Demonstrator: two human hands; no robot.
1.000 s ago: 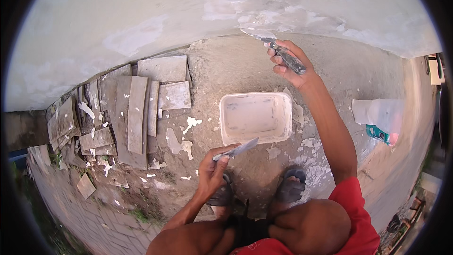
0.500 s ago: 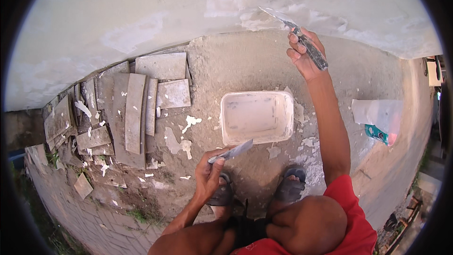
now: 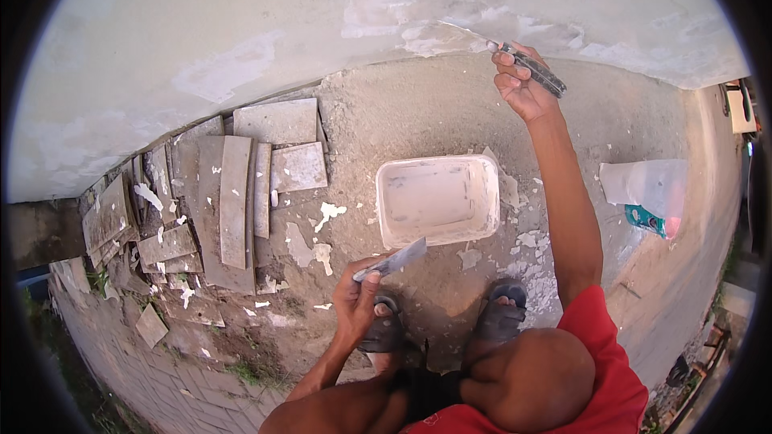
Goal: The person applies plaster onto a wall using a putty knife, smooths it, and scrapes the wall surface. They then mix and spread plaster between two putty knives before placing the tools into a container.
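My right hand [image 3: 524, 84] reaches forward, its fingers wrapped round the dark handle of a putty knife [image 3: 534, 71]. The thin blade points up and left and lies close against the patched wall [image 3: 386, 0]; whether its edge touches is hard to tell. Low in front of my body, my left hand [image 3: 354, 299] is closed on a flat grey scraper blade [image 3: 394, 259], which tilts up to the right. Just beyond that blade, a whitish rectangular plastic tub [image 3: 438, 238] stands on the ground, its inside smeared with pale filler.
Broken boards and slabs [image 3: 233, 201] are heaped along the wall at left, with white flakes scattered around. A plastic bag [image 3: 643, 189], whitish and teal, lies at right. My sandalled feet [image 3: 500, 313] are behind the tub. Paving [image 3: 185, 386] runs along the lower left.
My right hand has turned the putty knife slightly, so its blade looks thinner and nearly edge-on. The scraper in my left hand has shifted a little left and down. The view has moved slightly.
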